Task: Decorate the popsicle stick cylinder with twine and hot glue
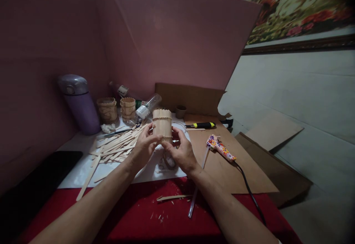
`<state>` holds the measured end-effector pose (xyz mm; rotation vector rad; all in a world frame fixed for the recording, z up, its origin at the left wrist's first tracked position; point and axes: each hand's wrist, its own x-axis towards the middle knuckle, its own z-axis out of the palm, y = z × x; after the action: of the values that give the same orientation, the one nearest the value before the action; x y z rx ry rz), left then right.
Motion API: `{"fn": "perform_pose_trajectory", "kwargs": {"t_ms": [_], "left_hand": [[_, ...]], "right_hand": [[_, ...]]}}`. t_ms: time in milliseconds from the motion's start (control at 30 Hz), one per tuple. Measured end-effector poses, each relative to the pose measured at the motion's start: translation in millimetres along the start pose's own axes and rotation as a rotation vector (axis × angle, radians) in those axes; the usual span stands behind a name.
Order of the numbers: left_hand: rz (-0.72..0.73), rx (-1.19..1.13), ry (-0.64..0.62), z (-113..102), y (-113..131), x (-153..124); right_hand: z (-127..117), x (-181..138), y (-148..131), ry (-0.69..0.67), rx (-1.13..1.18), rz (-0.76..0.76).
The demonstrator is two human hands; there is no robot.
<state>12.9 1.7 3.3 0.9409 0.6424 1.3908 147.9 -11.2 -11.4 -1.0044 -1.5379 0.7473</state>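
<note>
Above the middle of the counter (122,214), a stick-walled cup (162,126) is pinched at its sides by the left hand (147,141) and right hand (181,150), its visible side closed and two bands (162,118) seemingly fitted, while loose sticks (119,146) are left unused at left.

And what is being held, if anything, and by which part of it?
The craft-stick cup, held by its lower sides between the left hand and right hand.

No writing can be read; the label (143,112) on the bottle (154,102) beyond the left hand (145,142) is too small.
</note>
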Motion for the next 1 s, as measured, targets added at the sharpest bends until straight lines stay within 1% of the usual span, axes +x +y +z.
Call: {"fn": "perform_pose_trajectory", "kwargs": {"t_ms": [400, 600, 733, 867, 1000], "left_hand": [[0.023, 0.015, -0.005, 2, 1, -3], [0.067, 0.033, -0.096, -4, -5, 1], [0.088, 0.051, -0.1, -6, -8, 3], [0.06, 0.042, -0.094, -3, -6, 2], [0.035, 0.017, -0.12, -2, -3, 0]], "right_hand": [[0, -3, -3, 0.034, -0.102, -0.056], [0, -4, -7, 0.057, -0.131, -0.071], [0, -5, -7, 0.066, -0.159, -0.08], [0, -5, -7, 0.063, -0.169, -0.083], [0, -5, -7, 0.071, -0.182, -0.081]]}}
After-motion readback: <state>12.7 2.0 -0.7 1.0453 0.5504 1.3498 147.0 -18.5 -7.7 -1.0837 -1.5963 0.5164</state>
